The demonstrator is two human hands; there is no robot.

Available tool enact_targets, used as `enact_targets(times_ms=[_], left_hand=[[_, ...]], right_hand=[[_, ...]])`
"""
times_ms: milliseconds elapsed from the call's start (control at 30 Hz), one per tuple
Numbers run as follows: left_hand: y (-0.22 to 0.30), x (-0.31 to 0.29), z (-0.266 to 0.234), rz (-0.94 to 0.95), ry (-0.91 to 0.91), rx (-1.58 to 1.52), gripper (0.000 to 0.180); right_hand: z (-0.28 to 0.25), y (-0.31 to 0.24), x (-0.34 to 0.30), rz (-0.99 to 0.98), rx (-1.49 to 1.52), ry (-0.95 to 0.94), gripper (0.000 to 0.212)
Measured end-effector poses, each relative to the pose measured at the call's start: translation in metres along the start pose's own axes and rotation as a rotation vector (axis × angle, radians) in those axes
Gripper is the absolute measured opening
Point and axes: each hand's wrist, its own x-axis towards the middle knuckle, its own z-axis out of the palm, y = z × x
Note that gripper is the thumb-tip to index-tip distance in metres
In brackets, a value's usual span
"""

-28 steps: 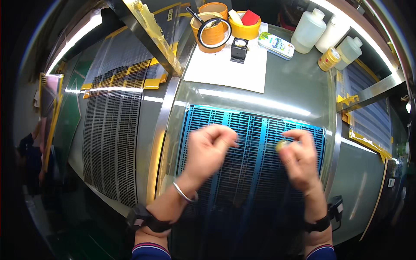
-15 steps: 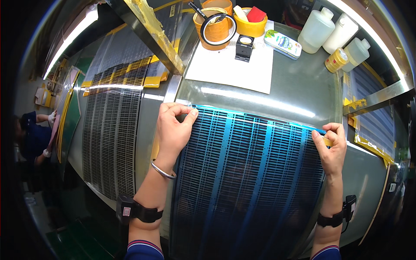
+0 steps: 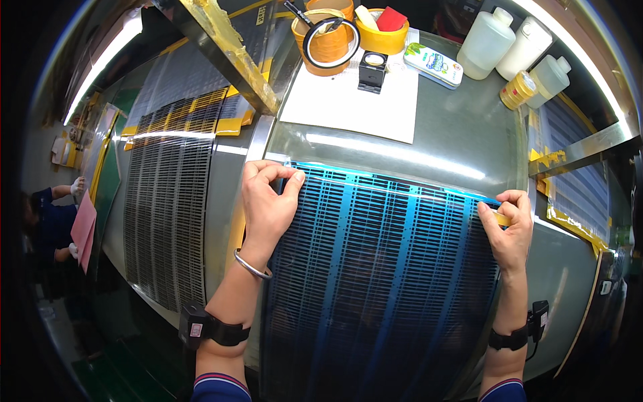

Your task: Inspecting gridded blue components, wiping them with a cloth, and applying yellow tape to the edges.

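A large blue patterned film sheet (image 3: 375, 248), with dark rows and stripes, lies on the glass-topped table (image 3: 321, 144). My left hand (image 3: 268, 201) pinches the sheet's far left corner, thumb and index finger pressed together. At the far right corner, my right hand (image 3: 510, 231) grips the edge between thumb and bent fingers. A yellow strip (image 3: 501, 218) shows beside my right fingers. A clear glossy band runs along the far edge between both hands. Toward me the sheet falls into dark shade.
A tape roll container (image 3: 328, 50), a magnifier loupe (image 3: 372, 70), a tin (image 3: 433, 65) and white paper (image 3: 355, 110) lie beyond the sheet. Bottles (image 3: 487, 43) stand back right. A metal post (image 3: 234, 60) rises left, near another patterned sheet (image 3: 167, 208). A co-worker handles a pink sheet (image 3: 83, 231).
My hands keep their grip on both corners with hardly any movement. The view has shifted slightly. At far left, the co-worker's pink sheet has swung down and more of it shows.
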Motion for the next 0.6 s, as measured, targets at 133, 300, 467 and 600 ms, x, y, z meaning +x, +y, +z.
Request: enact_targets(times_ms=[133,300,467,600], left_hand=[[0.005,-0.008,0.004,0.058,0.059,0.076,0.031],[0.002,-0.002,-0.001,0.040,0.063,0.353,0.069],[-0.017,0.004,-0.006,-0.054,0.060,0.376,0.091],[-0.027,0.002,-0.005,-0.016,0.050,0.337,0.086]], right_hand=[[0.000,0.001,0.000,-0.040,0.019,-0.008,0.032],[-0.006,0.009,0.005,-0.154,0.000,-0.014,0.031],[-0.028,0.029,0.006,-0.131,-0.102,-0.028,0.032],[-0.047,0.043,0.004,-0.147,-0.200,-0.014,0.035]])
